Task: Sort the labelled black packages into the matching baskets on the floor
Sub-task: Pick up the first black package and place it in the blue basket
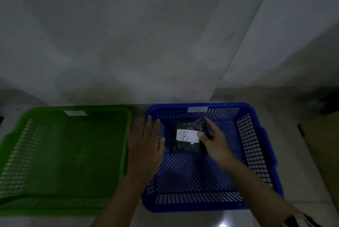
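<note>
Thumb and fingers of the right hand (213, 139) pinch the right edge of a black package (189, 136) — the thumb tip lies on the right end of its white label, the index finger reaches along the package's 1 o'clock corner. Label (187, 135): a white rectangle marked with a handwritten "B", facing up. Package position: inside the blue basket (256, 153), toward 12 o'clock of the basket's perforated floor, near the far wall; whether it rests on the floor or is held just above cannot be told. Left hand (146, 144): flat, fingers spread and extended, palm down, gripping nothing; it lies over the blue basket's 9 o'clock rim, in the gap between the two baskets. Green basket (73, 153): at 9 o'clock of the blue one, just beside it, its perforated floor bare. Each basket carries a small white tag on its far rim at 12 o'clock — writing on both too blurred to read. Both baskets stand on a pale tiled floor (302, 181) close against a grey wall (128, 43); a corner of a brown cardboard box (324, 144) shows at 3 o'clock of the blue basket
</note>
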`<action>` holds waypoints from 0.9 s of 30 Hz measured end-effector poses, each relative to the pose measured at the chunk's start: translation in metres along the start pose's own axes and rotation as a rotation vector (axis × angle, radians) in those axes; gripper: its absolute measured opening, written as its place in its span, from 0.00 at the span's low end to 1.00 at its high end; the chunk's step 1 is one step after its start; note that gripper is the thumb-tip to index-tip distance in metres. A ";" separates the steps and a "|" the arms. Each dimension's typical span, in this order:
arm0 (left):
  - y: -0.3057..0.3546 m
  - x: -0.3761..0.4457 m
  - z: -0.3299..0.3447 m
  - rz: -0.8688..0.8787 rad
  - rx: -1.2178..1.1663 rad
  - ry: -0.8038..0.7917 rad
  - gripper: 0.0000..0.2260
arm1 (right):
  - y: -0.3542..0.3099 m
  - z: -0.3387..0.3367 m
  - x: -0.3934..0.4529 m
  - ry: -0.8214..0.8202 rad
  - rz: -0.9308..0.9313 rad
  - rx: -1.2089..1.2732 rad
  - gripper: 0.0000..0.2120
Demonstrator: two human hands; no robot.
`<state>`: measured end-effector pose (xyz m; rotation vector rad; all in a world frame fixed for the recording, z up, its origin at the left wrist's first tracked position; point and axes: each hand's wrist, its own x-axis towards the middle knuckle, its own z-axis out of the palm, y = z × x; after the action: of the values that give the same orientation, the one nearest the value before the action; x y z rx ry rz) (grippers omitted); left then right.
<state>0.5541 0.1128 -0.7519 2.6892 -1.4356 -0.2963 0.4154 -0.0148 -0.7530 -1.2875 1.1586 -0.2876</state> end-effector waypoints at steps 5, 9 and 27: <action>-0.004 -0.001 0.030 0.007 -0.058 0.026 0.23 | 0.022 0.020 0.023 -0.030 -0.022 -0.013 0.26; -0.005 -0.001 0.033 0.028 -0.173 0.116 0.23 | 0.028 0.039 0.033 -0.005 -0.019 -0.034 0.24; -0.010 0.005 0.042 0.058 -0.074 0.120 0.24 | 0.055 0.069 0.025 0.009 -0.355 -0.725 0.30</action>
<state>0.5560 0.1148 -0.7955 2.5552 -1.4360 -0.1773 0.4588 0.0262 -0.8223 -2.1386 1.0719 -0.1283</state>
